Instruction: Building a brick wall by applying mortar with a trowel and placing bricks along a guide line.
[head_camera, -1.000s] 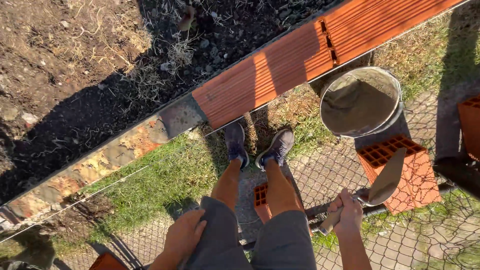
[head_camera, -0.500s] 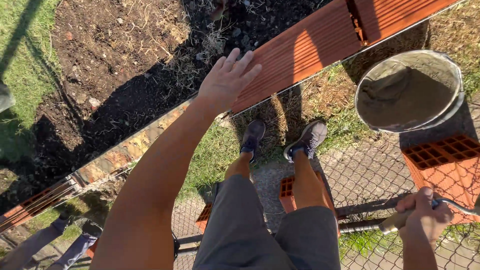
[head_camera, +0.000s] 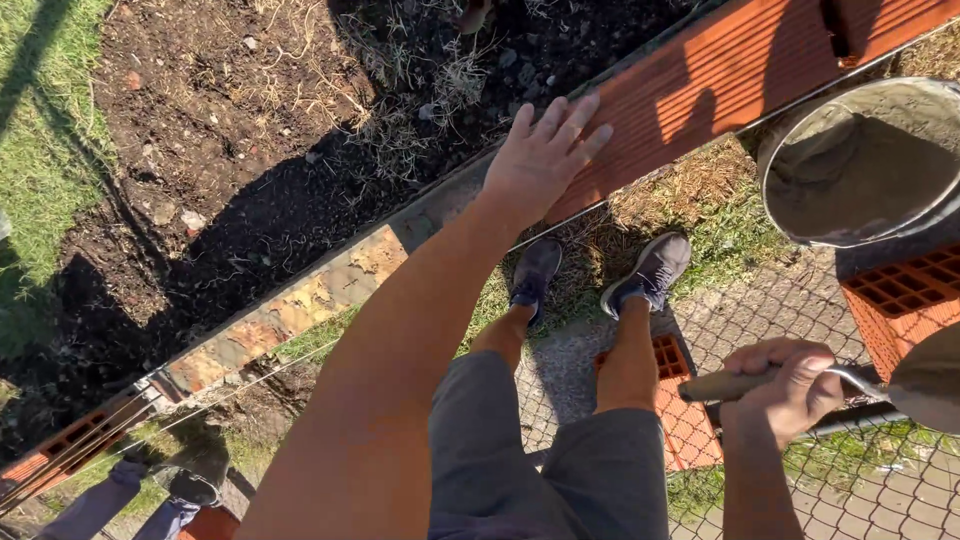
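Outdoor ground fills the frame: dark dug soil (head_camera: 250, 180) across the upper left, a strip of grass (head_camera: 40, 130) at the far left edge, wire mesh fencing (head_camera: 800, 310) lying flat over paving at lower right.

Changes from half a second ago: the left hand (head_camera: 545, 160) hung in the air above the brick course with fingers fanned; now it lies flat on the orange ribbed brick (head_camera: 720, 80), palm down, fingers spread, at the brick's lower-left end, near centre top of the frame. The view has swung slightly, so the bucket sits further right and is partly cut by the frame edge. The right hand (head_camera: 785, 385) holds as before, low at right.

Right hand: fist closed around the wooden handle of a trowel (head_camera: 910, 385); its blade runs out at the right edge of the frame.

Counts:
- Hands: two, both the person's own.
- Shoes (head_camera: 650, 270): two, dark, on the grass just below the brick course.
- Bucket of grey mortar (head_camera: 860, 160): one, upper right.
- Loose hollow bricks: two visible, one (head_camera: 680, 420) between the legs and the right hand, one (head_camera: 900, 295) under the bucket at the right edge.
- Another person's legs (head_camera: 150, 495): one pair, lower-left corner.
- Taut string line (head_camera: 230, 395): one, running along the course at lower left.
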